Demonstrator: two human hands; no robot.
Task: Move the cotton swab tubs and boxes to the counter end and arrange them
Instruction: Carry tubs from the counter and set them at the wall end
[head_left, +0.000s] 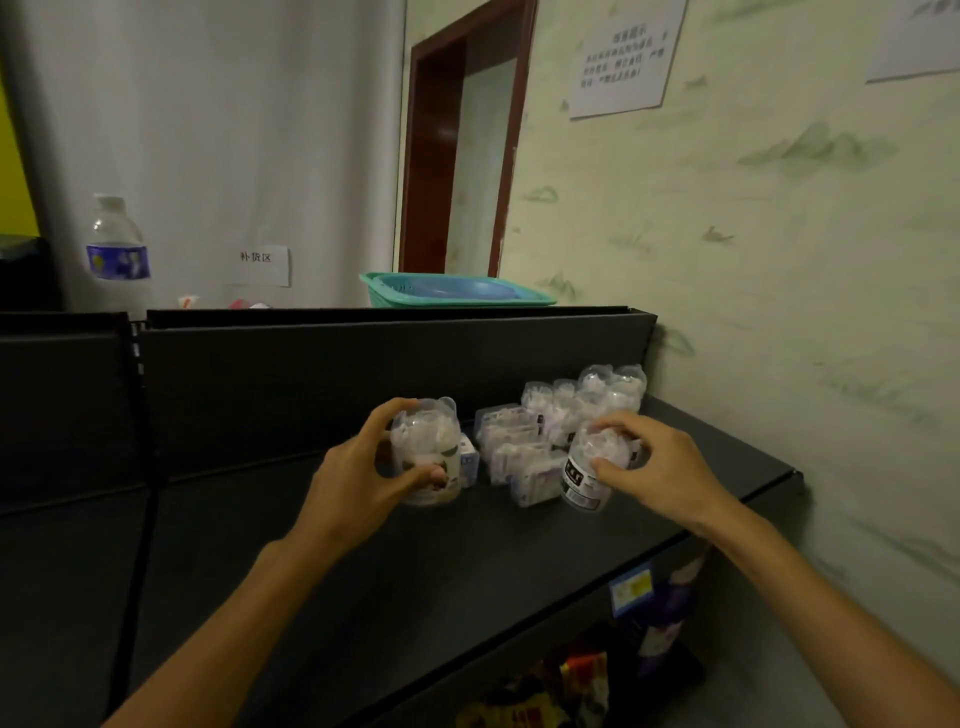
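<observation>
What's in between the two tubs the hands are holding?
Small clear boxes sit on the shelf between the left tub and right tub, seen in the head view.

A small shop is suggested: dark retail shelving (467, 561), a price tag (630, 590) lower right, snack packets (571, 686) beneath.

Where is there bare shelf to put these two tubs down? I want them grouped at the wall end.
Crowded: the boxes and stacked tubs fill the back corner by the wall. Bare shelf runs left of the left hand and its tub, and along the front edge below the right hand and its tub.
</observation>
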